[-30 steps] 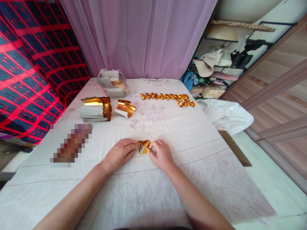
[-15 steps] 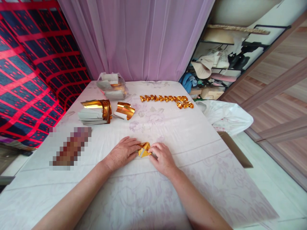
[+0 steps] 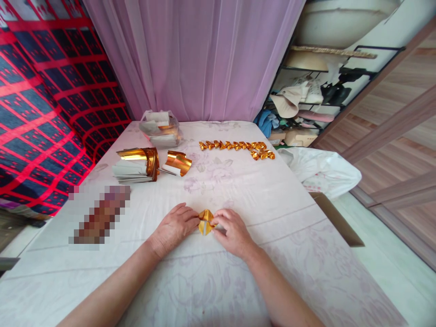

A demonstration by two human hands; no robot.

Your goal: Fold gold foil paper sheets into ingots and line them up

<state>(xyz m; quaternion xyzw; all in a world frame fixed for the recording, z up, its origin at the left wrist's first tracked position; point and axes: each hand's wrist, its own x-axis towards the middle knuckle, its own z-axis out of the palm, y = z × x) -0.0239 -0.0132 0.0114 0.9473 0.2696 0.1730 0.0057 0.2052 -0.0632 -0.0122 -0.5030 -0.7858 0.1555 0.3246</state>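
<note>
We read no writing anywhere; our left hand [image 3: 173, 228] and right hand [image 3: 233, 231] pinch a small, shiny gold foil piece [image 3: 205, 221] with creased, pointed folds between their fingertips, low over the pale floral-print table [image 3: 259, 200]. Well beyond the hands lies a row of folded gold pieces [image 3: 236, 148], with curled gold sheets [image 3: 141, 162] beyond the left hand.

place: home room | cues: cloth-covered table [image 3: 272, 200], lilac curtain [image 3: 204, 59], cluttered clothes rack [image 3: 306, 100]
</note>
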